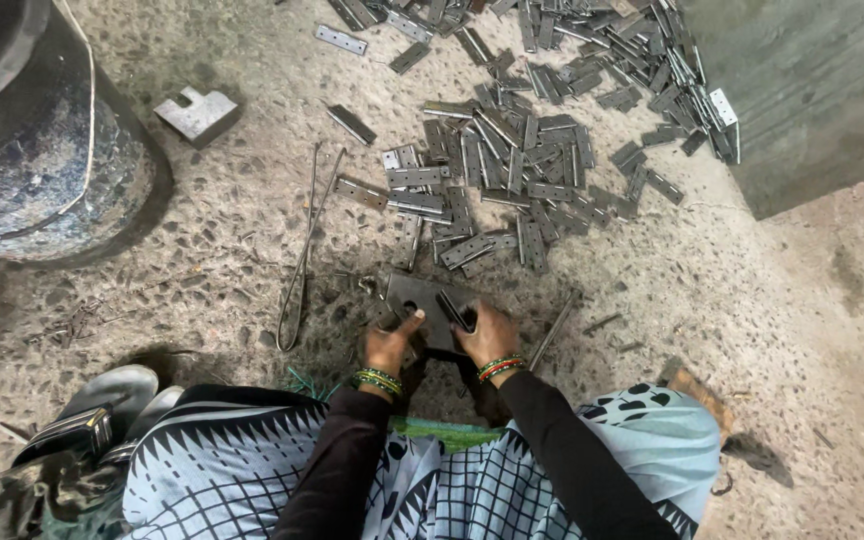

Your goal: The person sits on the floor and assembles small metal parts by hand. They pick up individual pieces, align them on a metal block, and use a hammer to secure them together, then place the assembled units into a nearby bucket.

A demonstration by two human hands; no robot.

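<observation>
— Two hands were on the one dark metal block (422, 300), which lay on the floor (752, 300) straight ahead of the knees, touching both.

— Which hand was nearer?

— About even. The left hand (390, 345) sat at its near left edge, thumb raised onto the block's top, the other fingers curled underneath, out of sight. The right hand (487, 335) was at the near right edge, fingers closed around a narrow hinge piece (455, 310).

— How did that piece lie?

— Its long axis ran slantwise, from the right hand up and leftward across the block.

— And the rest of the stock?

— The pile of hinges (532, 150) lay farther out, beyond the block, up and to the right, so nearer the right hand. A wire loop (302, 260) lay left of the block, apart from it.
</observation>
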